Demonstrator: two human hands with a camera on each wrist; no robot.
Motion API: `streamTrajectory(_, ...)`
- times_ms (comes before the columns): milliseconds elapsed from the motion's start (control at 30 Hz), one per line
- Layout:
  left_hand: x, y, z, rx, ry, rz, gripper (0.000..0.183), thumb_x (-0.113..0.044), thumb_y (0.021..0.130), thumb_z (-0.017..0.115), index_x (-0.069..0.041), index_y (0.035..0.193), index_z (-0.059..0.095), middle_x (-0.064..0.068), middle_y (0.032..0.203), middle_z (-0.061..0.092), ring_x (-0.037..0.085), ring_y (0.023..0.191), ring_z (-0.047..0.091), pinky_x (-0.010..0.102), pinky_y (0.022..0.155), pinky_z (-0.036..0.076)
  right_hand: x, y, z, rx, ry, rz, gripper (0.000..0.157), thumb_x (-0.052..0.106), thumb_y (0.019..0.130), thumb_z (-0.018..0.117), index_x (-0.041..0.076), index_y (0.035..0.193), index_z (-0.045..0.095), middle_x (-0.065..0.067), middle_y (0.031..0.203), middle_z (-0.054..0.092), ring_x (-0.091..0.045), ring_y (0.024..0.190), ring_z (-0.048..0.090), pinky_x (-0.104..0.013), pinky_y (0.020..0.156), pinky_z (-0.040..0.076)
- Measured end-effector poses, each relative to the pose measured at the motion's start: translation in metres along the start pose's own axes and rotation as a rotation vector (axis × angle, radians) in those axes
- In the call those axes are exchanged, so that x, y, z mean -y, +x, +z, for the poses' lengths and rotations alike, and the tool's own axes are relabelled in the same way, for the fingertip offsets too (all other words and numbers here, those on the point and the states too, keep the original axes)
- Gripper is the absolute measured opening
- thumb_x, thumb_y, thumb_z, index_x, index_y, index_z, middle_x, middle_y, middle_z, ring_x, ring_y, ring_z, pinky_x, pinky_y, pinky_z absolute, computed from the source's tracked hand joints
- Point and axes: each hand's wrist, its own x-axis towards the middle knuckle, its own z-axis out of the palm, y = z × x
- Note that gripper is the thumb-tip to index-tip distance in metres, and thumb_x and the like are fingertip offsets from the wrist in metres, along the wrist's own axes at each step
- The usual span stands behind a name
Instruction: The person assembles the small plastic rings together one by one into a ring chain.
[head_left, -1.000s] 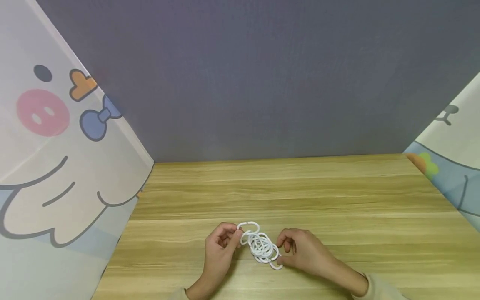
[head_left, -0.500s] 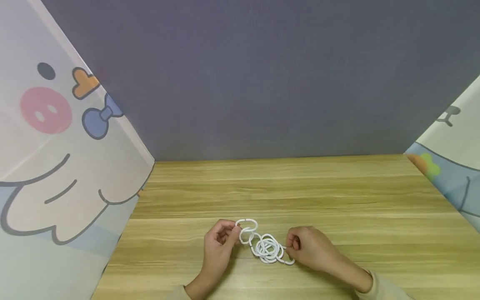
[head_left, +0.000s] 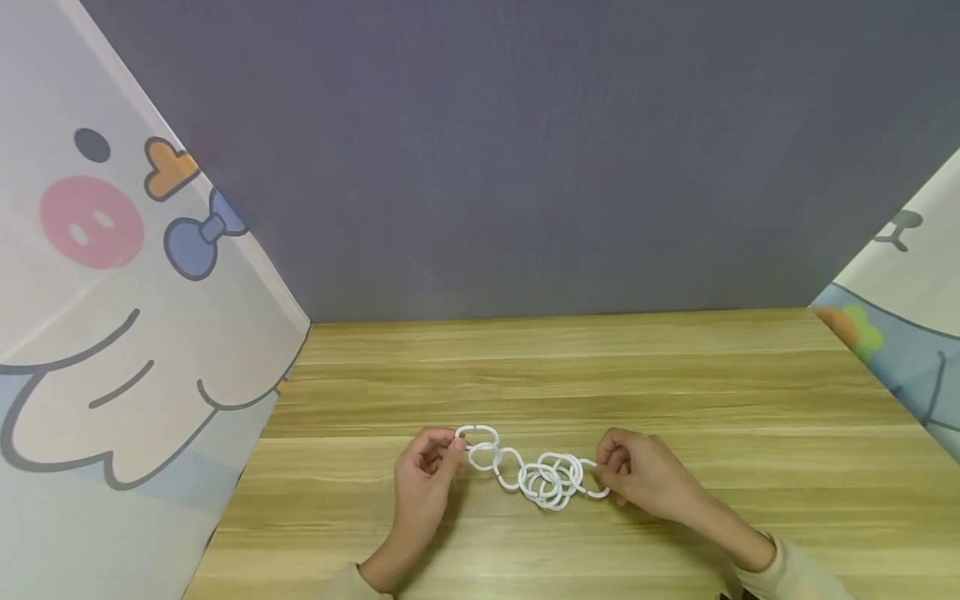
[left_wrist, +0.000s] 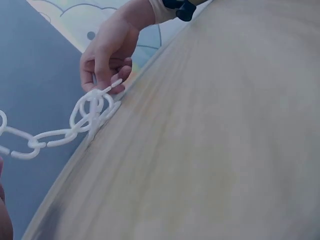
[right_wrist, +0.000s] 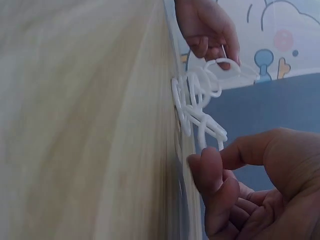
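Between the two hands runs a chain of white plastic rings point(head_left: 509, 468), linked one through another. My left hand point(head_left: 424, 467) pinches the end ring on the left between thumb and forefinger. At the opposite end, my right hand point(head_left: 647, 473) pinches the last ring on the right with its thumb and fingers. The left stretch of chain is drawn out ring by ring, while several rings point(head_left: 551, 483) in the middle lie bunched over each other. In the right wrist view the bunched rings point(right_wrist: 195, 95) hang at the tabletop, and some overlap too closely to separate.
The wood-grain table point(head_left: 525, 375) extends behind and in front of the hands. A grey panel point(head_left: 525, 167) rises at its back edge. Side panels with cartoon prints stand at the left point(head_left: 150, 333) and right point(head_left: 900, 317).
Both hands have moved apart and slightly away from the body. The bunched rings have spread into a longer chain, and the right hand has taken hold of the right end ring.
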Motion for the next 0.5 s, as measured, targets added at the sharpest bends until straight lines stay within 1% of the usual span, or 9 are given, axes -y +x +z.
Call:
streamTrajectory(133, -0.001, 0.004, -0.004, -0.029, 0.015, -0.010, 0.004, 0.009, 0.100, 0.074, 0.012, 0.103, 0.072, 0.012, 0.087, 0.074, 0.012, 0.067, 0.064, 0.020, 0.059, 0.055, -0.004, 0.001, -0.009, -0.030, 0.055, 0.008, 0.012, 0.001, 0.099, 0.079, 0.003, 0.100, 0.067, -0.002, 0.079, 0.069, -0.013, 0.061, 0.067, -0.029, 0.054, 0.060)
streamTrajectory(300, -0.002, 0.007, -0.010, -0.039, 0.027, -0.038, 0.004, 0.008, 0.100, 0.074, 0.011, 0.102, 0.072, 0.013, 0.085, 0.072, 0.014, 0.067, 0.065, 0.025, 0.060, 0.059, -0.011, 0.000, -0.019, -0.087, 0.121, 0.020, 0.009, 0.003, 0.102, 0.077, -0.001, 0.105, 0.068, -0.008, 0.082, 0.068, -0.012, 0.064, 0.067, -0.031, 0.057, 0.063)
streamTrajectory(500, -0.004, 0.010, -0.018, -0.060, 0.048, -0.054, 0.004, 0.009, 0.100, 0.075, 0.010, 0.102, 0.072, 0.010, 0.087, 0.073, 0.016, 0.067, 0.066, 0.026, 0.060, 0.060, -0.017, -0.001, -0.026, -0.146, 0.123, 0.022, 0.009, 0.000, 0.102, 0.077, -0.002, 0.107, 0.069, -0.009, 0.084, 0.069, -0.013, 0.064, 0.067, -0.031, 0.057, 0.062)
